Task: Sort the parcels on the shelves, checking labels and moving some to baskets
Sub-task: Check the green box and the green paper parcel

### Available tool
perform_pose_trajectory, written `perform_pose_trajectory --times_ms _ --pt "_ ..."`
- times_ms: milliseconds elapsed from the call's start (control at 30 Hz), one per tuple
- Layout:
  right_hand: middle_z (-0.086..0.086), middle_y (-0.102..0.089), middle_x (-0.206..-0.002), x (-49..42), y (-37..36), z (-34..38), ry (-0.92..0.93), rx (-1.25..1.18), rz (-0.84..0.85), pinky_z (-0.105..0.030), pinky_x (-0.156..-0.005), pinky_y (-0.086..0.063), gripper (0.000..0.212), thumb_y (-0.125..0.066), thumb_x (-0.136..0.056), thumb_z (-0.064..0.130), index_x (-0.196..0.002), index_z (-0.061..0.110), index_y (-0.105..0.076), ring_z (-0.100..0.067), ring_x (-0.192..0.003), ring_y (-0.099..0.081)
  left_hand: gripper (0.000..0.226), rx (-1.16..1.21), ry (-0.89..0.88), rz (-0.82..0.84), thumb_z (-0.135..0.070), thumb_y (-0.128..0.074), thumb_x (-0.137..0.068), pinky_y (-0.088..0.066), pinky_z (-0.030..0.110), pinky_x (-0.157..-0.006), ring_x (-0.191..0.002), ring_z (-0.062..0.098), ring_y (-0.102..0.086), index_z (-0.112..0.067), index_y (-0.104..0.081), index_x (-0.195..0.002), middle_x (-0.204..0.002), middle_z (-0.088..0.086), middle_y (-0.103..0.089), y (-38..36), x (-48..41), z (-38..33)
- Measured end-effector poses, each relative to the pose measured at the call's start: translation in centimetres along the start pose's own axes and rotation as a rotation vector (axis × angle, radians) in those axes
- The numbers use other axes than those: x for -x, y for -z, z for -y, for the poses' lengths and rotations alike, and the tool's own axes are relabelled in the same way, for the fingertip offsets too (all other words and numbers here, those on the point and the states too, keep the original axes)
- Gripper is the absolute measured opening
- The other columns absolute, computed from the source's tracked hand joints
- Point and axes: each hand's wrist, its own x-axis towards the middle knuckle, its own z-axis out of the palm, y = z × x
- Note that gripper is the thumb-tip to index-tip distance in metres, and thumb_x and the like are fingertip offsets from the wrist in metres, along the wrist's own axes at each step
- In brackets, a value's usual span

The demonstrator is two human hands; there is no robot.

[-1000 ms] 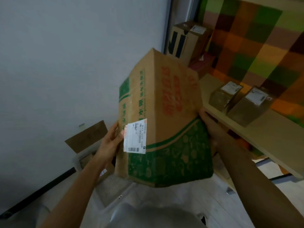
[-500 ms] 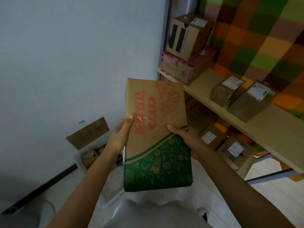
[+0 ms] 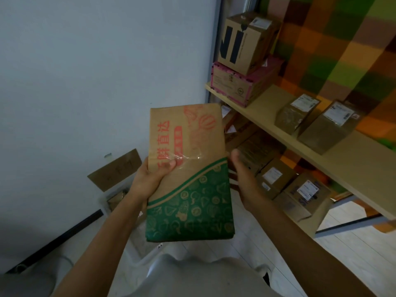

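Observation:
I hold a flat cardboard parcel (image 3: 188, 159) upright in front of my chest. Its top half is brown with red print and its bottom half is green. My left hand (image 3: 150, 179) grips the left edge, with the thumb pressed on the taped front. My right hand (image 3: 244, 179) is at the right edge, thumb pointing up and off the front face. Its fingers are hidden behind the parcel. A white basket (image 3: 111, 196) stands on the floor by the wall, behind a brown card sign (image 3: 115, 170).
A wooden shelf (image 3: 267, 116) to the right carries a black-printed box (image 3: 246, 39) on a pink box (image 3: 235, 86), and two brown labelled parcels (image 3: 297, 112). Several labelled parcels (image 3: 272, 176) lie on the level below. Another white basket rim (image 3: 139, 254) shows under the held parcel.
I turned the parcel from its labelled corner to its flat front and lowered it. My right thumb has come off the front face and now sits beside the right edge.

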Motion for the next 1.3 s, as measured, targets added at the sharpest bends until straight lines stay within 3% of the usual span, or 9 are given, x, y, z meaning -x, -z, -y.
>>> perform_pose_trajectory --times_ms 133,233,300,400,500,667,834,1000,1300 --pt "-0.004 -0.044 -0.153 -0.9 3.2 -0.9 -0.002 0.039 -0.17 -0.049 -0.111 -0.036 0.09 -0.05 -0.073 0.08 -0.144 0.024 -0.05 -0.024 -0.134 -0.046 0.08 0.066 0.004 0.034 -0.051 -0.09 -0.057 -0.057 0.048 -0.088 -0.099 0.03 -0.072 -0.019 -0.062 -0.125 -0.111 0.009 -0.074 1.8 0.0 -0.7" --pt "-0.002 -0.036 -0.158 -1.2 5.1 -0.9 -0.037 0.088 -0.034 -0.056 -0.119 -0.024 0.108 -0.058 -0.06 0.087 -0.149 0.028 -0.043 -0.027 -0.144 -0.036 0.1 0.15 0.026 0.129 -0.061 -0.093 -0.04 -0.058 0.045 -0.081 -0.097 0.03 -0.072 -0.019 -0.062 -0.126 -0.112 0.013 -0.073 2.5 0.1 -1.4" --pt "-0.009 -0.05 -0.149 -1.6 6.2 -1.0 -0.138 0.025 0.077 -0.059 -0.113 -0.035 0.118 -0.07 -0.048 0.09 -0.145 0.025 -0.048 -0.031 -0.135 -0.05 0.103 0.196 0.044 0.209 -0.062 -0.094 -0.035 -0.06 0.039 -0.07 -0.09 0.027 -0.073 -0.017 -0.063 -0.123 -0.106 0.013 -0.074 2.4 0.3 -1.7" --pt "-0.011 -0.075 -0.11 -1.7 6.6 -0.2 -0.181 -0.124 0.134 -0.044 -0.077 -0.062 0.095 -0.072 -0.052 0.079 -0.123 0.017 -0.062 -0.027 -0.098 -0.073 0.105 0.203 0.055 0.253 -0.065 -0.092 -0.031 -0.06 0.036 -0.065 -0.083 0.025 -0.074 -0.016 -0.063 -0.119 -0.1 0.013 -0.074 1.7 0.9 -2.0" --pt "-0.005 -0.078 -0.088 -1.4 6.4 0.6 -0.149 -0.181 0.137 -0.034 -0.057 -0.06 0.07 -0.068 -0.058 0.067 -0.108 0.019 -0.065 -0.02 -0.077 -0.076 0.102 -0.018 -0.117 0.069 -0.076 -0.078 -0.048 -0.059 0.036 -0.077 -0.097 0.018 -0.071 -0.028 -0.053 -0.134 -0.121 0.005 -0.069 1.8 -0.1 -2.0" --pt "-0.007 -0.075 -0.11 -1.7 5.3 -0.5 -0.157 -0.158 0.087 -0.043 -0.084 -0.056 0.054 -0.061 -0.08 0.052 -0.126 0.023 -0.06 -0.026 -0.1 -0.073 0.06 -0.635 -0.475 -0.225 -0.064 -0.05 -0.09 -0.05 0.039 -0.095 -0.11 0.016 -0.059 -0.026 -0.058 -0.135 -0.132 -0.002 -0.059 1.1 -0.7 -1.2" --pt "-0.006 -0.071 -0.121 -1.6 3.6 -0.2 -0.071 -0.023 -0.018 -0.044 -0.087 -0.058 0.09 -0.084 -0.058 0.064 -0.133 0.022 -0.057 -0.024 -0.101 -0.072 0.086 -0.381 -0.024 0.023 -0.074 -0.061 -0.076 -0.05 0.04 -0.097 -0.112 0.02 -0.06 -0.027 -0.04 -0.144 -0.129 -0.005 -0.057 -2.2 0.5 -2.5" --pt "-0.001 -0.068 -0.116 -1.5 2.4 0.8 0.003 0.03 -0.138 -0.031 -0.07 -0.056 0.073 -0.079 -0.067 0.052 -0.13 0.023 -0.055 -0.018 -0.096 -0.07 0.063 -0.351 -0.047 -0.066 -0.048 -0.08 -0.076 -0.053 0.034 -0.087 -0.098 0.013 -0.065 -0.03 -0.054 -0.13 -0.105 -0.011 -0.066 -2.3 -1.2 -1.9" --pt "0.0 -0.066 -0.121 -1.7 3.0 2.3 0.042 0.227 -0.134 -0.049 -0.095 -0.055 0.089 -0.086 -0.045 0.058 -0.123 0.029 -0.054 -0.021 -0.105 -0.067 0.063 -0.28 -0.053 -0.02 -0.051 -0.078 -0.071 -0.052 0.03 -0.083 -0.094 0.006 -0.063 -0.029 -0.053 -0.126 -0.105 -0.011 -0.065 -2.6 -1.3 -0.9"
